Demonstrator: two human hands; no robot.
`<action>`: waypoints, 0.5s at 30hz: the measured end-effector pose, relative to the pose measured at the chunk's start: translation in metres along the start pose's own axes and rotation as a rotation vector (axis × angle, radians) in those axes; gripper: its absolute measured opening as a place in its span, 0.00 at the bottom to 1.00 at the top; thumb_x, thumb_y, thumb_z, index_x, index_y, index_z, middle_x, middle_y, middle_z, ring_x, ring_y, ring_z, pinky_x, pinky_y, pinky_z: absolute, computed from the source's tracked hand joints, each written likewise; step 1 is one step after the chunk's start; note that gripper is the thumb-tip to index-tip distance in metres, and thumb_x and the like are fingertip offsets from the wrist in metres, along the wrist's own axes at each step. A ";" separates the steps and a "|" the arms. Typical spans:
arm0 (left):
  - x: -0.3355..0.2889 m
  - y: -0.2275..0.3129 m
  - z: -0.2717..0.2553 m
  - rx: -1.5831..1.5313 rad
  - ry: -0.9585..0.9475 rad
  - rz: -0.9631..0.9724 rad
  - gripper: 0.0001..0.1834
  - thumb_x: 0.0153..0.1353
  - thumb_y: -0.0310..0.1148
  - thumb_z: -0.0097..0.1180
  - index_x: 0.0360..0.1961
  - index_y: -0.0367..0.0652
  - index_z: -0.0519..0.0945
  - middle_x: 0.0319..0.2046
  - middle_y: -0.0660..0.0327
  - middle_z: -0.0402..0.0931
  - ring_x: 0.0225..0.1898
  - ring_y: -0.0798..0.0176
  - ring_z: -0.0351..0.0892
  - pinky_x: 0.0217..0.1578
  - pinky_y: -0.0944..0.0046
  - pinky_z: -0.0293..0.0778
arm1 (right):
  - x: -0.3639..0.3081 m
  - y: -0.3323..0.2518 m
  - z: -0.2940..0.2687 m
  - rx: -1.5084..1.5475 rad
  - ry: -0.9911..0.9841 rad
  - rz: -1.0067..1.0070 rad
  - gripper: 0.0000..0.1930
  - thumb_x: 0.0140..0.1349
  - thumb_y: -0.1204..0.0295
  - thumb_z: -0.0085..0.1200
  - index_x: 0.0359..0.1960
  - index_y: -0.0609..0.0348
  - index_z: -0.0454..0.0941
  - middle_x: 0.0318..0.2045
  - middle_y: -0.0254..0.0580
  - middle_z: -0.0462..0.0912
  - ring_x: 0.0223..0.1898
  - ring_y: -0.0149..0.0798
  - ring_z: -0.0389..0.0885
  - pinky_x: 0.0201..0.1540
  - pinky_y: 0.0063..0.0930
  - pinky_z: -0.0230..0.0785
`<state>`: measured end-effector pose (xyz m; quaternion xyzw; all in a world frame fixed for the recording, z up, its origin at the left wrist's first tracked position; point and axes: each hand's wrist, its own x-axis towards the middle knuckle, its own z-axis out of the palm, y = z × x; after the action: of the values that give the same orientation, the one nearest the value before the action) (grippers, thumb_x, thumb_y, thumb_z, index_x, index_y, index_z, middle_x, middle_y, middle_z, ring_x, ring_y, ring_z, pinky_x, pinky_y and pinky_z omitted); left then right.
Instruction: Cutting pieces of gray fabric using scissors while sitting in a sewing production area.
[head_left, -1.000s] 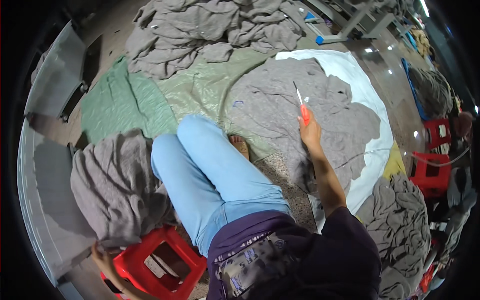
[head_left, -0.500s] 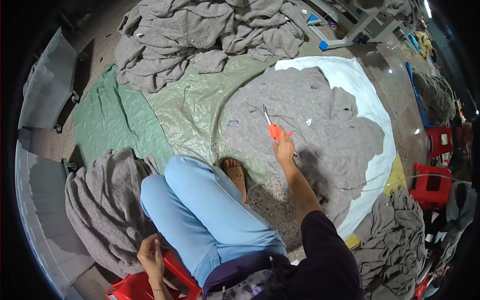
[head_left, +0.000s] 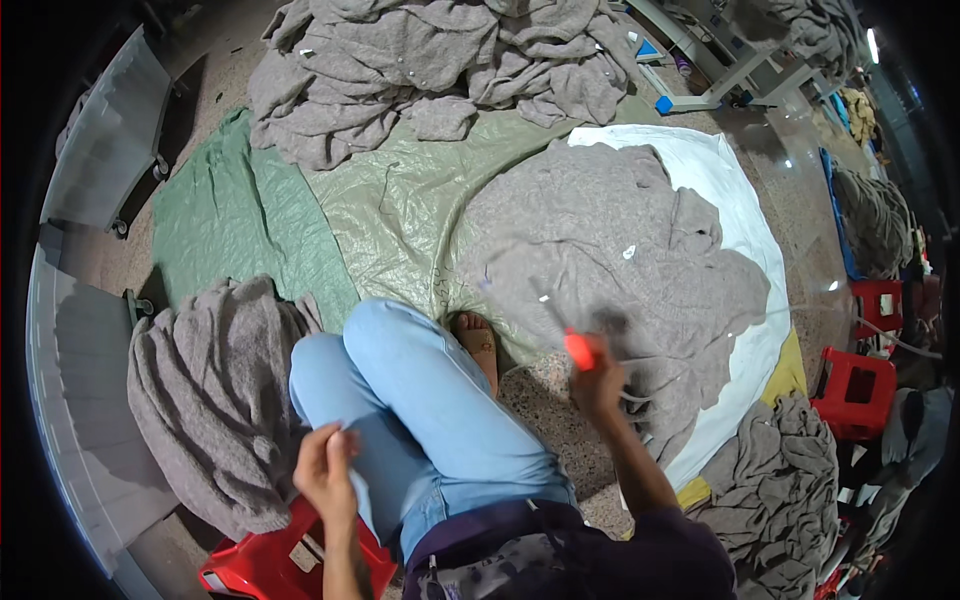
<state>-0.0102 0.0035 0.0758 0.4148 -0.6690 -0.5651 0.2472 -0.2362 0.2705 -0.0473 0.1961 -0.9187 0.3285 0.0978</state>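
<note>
In my right hand (head_left: pixel 600 385) is an orange air blow gun (head_left: pixel 580 350) with a thin metal nozzle, smeared by motion. A pale hose shows beside that hand. Under the nozzle a grey knit garment (head_left: pixel 570 200) lies spread out, with a small white scrap (head_left: pixel 545 298) and a blurred bluish bit (head_left: pixel 487 284) over its left part. My left hand (head_left: pixel 327 470) is raised near my left thigh, its fingers curled in toward the thumb. Whatever its fingertips hold, if anything, is too small to make out. A heap of grey knitwear (head_left: pixel 215 410) stands just left of it.
A large grey knit pile (head_left: pixel 400 70) lies at the far side on a green sheet (head_left: pixel 240 220). White cloth (head_left: pixel 755 220) edges the spread garment. Red stools (head_left: pixel 855 395) and another knit heap (head_left: pixel 770 480) are at right. Wheeled grey panels (head_left: pixel 105 140) line the left.
My right hand has drawn the air gun back toward me. My left hand has risen and moved right. The blue bit has shifted, and a white scrap now shows near the nozzle.
</note>
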 end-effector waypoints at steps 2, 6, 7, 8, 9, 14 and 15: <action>-0.003 0.006 0.030 -0.305 -0.084 -0.244 0.09 0.65 0.29 0.50 0.40 0.34 0.75 0.30 0.55 0.78 0.29 0.66 0.78 0.31 0.70 0.75 | 0.021 -0.037 -0.045 0.024 -0.044 0.075 0.13 0.54 0.78 0.55 0.42 0.54 0.73 0.28 0.47 0.82 0.28 0.48 0.82 0.27 0.34 0.72; 0.001 -0.027 0.135 -0.755 -0.580 -0.636 0.20 0.62 0.27 0.50 0.55 0.42 0.63 0.53 0.53 0.68 0.47 0.54 0.76 0.45 0.59 0.74 | 0.062 -0.092 -0.120 0.117 0.101 -0.164 0.14 0.51 0.84 0.53 0.40 0.58 0.74 0.31 0.42 0.78 0.31 0.36 0.79 0.36 0.25 0.70; -0.001 -0.030 0.158 -0.678 -0.614 -0.648 0.22 0.61 0.28 0.52 0.56 0.44 0.63 0.49 0.57 0.67 0.46 0.56 0.75 0.45 0.59 0.73 | 0.073 -0.110 -0.134 0.065 0.100 -0.217 0.15 0.51 0.84 0.53 0.41 0.58 0.74 0.31 0.40 0.78 0.31 0.35 0.79 0.37 0.24 0.70; 0.000 -0.034 0.174 -0.654 -0.641 -0.740 0.25 0.61 0.29 0.53 0.57 0.43 0.61 0.46 0.60 0.64 0.45 0.59 0.73 0.42 0.61 0.74 | 0.083 -0.126 -0.148 0.058 0.137 -0.288 0.16 0.49 0.85 0.54 0.41 0.59 0.74 0.32 0.40 0.78 0.32 0.35 0.79 0.37 0.23 0.70; 0.001 -0.040 0.187 -0.572 -0.581 -0.682 0.26 0.60 0.30 0.54 0.59 0.45 0.60 0.48 0.60 0.63 0.45 0.60 0.72 0.40 0.60 0.74 | 0.092 -0.142 -0.160 0.064 0.169 -0.364 0.17 0.48 0.85 0.54 0.42 0.59 0.74 0.32 0.40 0.78 0.32 0.34 0.79 0.37 0.22 0.70; 0.017 -0.063 0.205 -0.201 -0.478 -0.245 0.30 0.61 0.34 0.54 0.63 0.54 0.56 0.54 0.59 0.60 0.49 0.59 0.68 0.37 0.59 0.75 | 0.138 -0.194 -0.233 0.066 0.346 -0.786 0.19 0.49 0.86 0.54 0.45 0.68 0.75 0.41 0.42 0.79 0.43 0.35 0.79 0.50 0.27 0.69; 0.014 -0.040 0.201 -0.340 -0.498 -0.326 0.29 0.62 0.37 0.53 0.63 0.51 0.57 0.57 0.56 0.58 0.48 0.59 0.69 0.36 0.55 0.75 | 0.149 -0.202 -0.244 0.015 0.429 -0.881 0.18 0.51 0.85 0.54 0.46 0.67 0.75 0.41 0.42 0.80 0.43 0.35 0.79 0.51 0.27 0.69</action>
<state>-0.1674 0.1025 -0.0130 0.3184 -0.5299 -0.7845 0.0486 -0.2731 0.2403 0.3000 0.4949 -0.7050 0.2953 0.4133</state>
